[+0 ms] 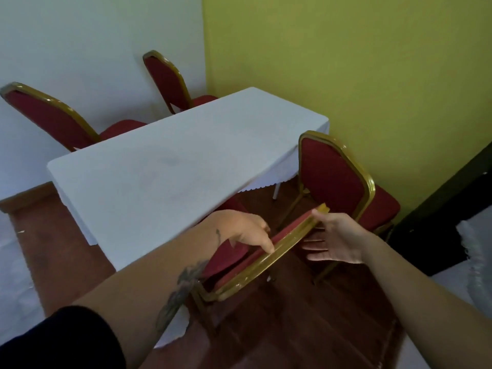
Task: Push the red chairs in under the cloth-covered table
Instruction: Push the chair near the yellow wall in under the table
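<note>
A long table under a white cloth (165, 166) runs from near left to far right. Directly below me stands a red chair with a gold frame (269, 258), its seat partly under the near long side. My left hand (245, 230) rests on the top rail of its back, fingers curled over the front. My right hand (335, 239) touches the rail's right end with the thumb, fingers spread and palm open. A second red chair (335, 171) stands to the right, apart from the table. Two more red chairs (50, 115) (167, 78) sit along the far side.
A white wall is behind the far chairs and a yellow-green wall (372, 75) closes the right side. The table stands on a reddish-brown floor strip (306, 328). A dark panel (439, 217) and a white crumpled object (476, 251) lie at the right edge.
</note>
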{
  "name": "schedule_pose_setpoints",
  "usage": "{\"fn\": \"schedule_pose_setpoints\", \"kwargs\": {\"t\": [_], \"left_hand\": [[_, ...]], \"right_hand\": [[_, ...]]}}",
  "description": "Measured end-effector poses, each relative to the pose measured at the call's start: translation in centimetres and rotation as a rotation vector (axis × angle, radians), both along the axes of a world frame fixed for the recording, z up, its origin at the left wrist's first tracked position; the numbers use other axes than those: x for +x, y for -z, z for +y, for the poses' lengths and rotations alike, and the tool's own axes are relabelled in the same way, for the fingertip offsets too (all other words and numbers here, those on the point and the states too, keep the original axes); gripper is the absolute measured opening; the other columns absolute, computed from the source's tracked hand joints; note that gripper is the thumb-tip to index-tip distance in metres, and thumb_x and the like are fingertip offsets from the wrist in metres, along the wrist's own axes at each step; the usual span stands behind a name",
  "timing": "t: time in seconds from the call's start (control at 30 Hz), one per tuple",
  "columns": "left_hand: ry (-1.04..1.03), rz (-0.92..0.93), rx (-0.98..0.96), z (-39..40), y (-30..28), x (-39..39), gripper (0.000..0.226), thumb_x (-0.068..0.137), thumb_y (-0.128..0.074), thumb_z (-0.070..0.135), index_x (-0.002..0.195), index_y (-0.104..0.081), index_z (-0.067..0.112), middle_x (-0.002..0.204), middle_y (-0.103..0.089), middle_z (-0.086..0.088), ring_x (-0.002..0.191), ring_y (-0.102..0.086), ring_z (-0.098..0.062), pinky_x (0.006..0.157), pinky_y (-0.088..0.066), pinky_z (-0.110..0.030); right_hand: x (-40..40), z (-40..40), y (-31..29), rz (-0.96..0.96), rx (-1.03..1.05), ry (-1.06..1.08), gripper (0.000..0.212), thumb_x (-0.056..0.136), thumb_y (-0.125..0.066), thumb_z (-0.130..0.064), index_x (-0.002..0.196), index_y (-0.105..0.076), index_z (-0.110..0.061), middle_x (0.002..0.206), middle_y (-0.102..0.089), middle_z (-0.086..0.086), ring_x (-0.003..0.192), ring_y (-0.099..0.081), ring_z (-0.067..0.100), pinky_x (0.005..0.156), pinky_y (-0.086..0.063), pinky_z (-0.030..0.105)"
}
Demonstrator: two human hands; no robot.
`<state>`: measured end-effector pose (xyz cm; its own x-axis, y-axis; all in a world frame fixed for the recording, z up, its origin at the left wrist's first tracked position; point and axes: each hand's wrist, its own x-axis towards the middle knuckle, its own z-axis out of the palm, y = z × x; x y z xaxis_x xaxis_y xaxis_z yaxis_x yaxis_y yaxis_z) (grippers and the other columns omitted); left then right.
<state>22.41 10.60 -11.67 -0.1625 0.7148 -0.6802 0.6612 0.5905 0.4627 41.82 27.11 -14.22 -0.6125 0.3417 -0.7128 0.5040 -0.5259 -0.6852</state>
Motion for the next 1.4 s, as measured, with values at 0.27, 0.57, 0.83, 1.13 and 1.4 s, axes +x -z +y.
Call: {"fn": "schedule_pose_setpoints", "kwargs": {"t": [0.27, 0.57, 0.83, 1.13, 1.4], "left_hand": [[0.13, 0.128, 0.364, 12.3, -3.8, -1.5, 0.056, 0.095, -0.052, 0.016, 0.15, -0.046, 0.022, 0.144, -0.057, -0.002, 0.129, -0.053, -0.02, 0.098, -0.043, -0.029], [0.169, 0.237, 0.474, 30.6, -2.2, 1.4, 0.077, 0.091, -0.057, 0.012, 0.159, -0.025, 0.026, 0.164, -0.028, -0.007, 0.148, -0.031, -0.028, 0.115, -0.036, -0.042], [0.37, 0.779, 0.225, 42.5, -1.1, 3.2, 0.073, 0.083, -0.064, 0.021, 0.151, -0.039, 0.022, 0.161, -0.023, -0.016, 0.15, -0.015, -0.035, 0.119, -0.019, -0.055], [0.54, 1.084, 0.091, 44.6, 0.4, 3.6, 0.033, 0.079, -0.063, 0.033, 0.11, -0.066, 0.024, 0.11, -0.067, -0.003, 0.114, -0.058, -0.027, 0.118, -0.018, -0.053], [0.542, 1.112, 0.076, 42.9, 0.4, 8.9, 0.012, 0.08, -0.06, 0.031, 0.085, -0.062, 0.02, 0.086, -0.062, -0.002, 0.089, -0.061, -0.026, 0.092, -0.042, -0.045]], "right_hand": [[4.2, 11.4, -3.3, -0.319, 0.606, 0.106, 0.067, 0.092, -0.071, -0.024, 0.15, -0.039, -0.016, 0.152, -0.042, 0.014, 0.134, -0.045, 0.037, 0.1, -0.048, 0.055], [2.6, 23.5, -1.2, -0.441, 0.865, -0.138, 0.091, 0.081, -0.075, -0.033, 0.156, -0.025, -0.021, 0.15, -0.035, 0.017, 0.13, -0.044, 0.037, 0.105, -0.042, 0.051], [-0.4, 31.1, 2.8, -0.319, 0.784, -0.412, 0.092, 0.082, -0.07, -0.037, 0.158, -0.023, -0.016, 0.148, -0.045, 0.013, 0.132, -0.048, 0.032, 0.104, -0.044, 0.041], [-0.6, 33.3, 4.8, -0.269, 0.87, -0.636, 0.083, 0.082, -0.051, -0.023, 0.159, -0.02, -0.018, 0.15, -0.045, 0.019, 0.133, -0.045, 0.044, 0.104, -0.04, 0.046], [4.6, 33.2, 3.5, -0.254, 0.789, -0.657, 0.088, 0.074, -0.052, -0.022, 0.157, -0.026, -0.035, 0.141, -0.052, 0.012, 0.118, -0.056, 0.035, 0.086, -0.048, 0.036]]}}
